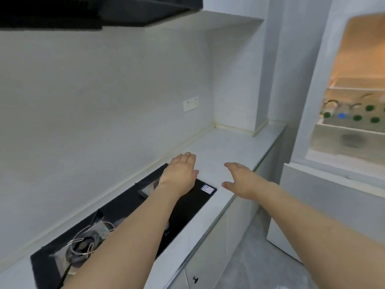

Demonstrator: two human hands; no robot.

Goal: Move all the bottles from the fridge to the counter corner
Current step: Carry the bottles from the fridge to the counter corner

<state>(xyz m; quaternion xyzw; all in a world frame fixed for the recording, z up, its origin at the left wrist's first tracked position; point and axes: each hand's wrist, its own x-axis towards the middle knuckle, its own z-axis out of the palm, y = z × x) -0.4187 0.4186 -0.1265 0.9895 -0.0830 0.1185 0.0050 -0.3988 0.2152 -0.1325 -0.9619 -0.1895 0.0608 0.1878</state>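
The fridge (pixel 316 80) stands open at the right, lit inside. On its shelf lie several bottles (pixel 357 112) with green caps and one blue cap (pixel 341 116) facing out. The white counter (pixel 229 149) runs to a corner (pixel 220 130) against the wall, left of the fridge. My left hand (pixel 180 174) is held out flat over the stove's far end, fingers straight, holding nothing. My right hand (pixel 242 180) hovers over the counter beside it, fingers extended and spread, also holding nothing. Both hands are well left of the fridge.
A black gas stove (pixel 116 213) with a metal burner (pixel 85 243) is set in the counter at the lower left. A black range hood (pixel 83 11) hangs above. A wall socket (pixel 191 103) sits near the corner. White cabinet doors (pixel 208 257) lie below the counter.
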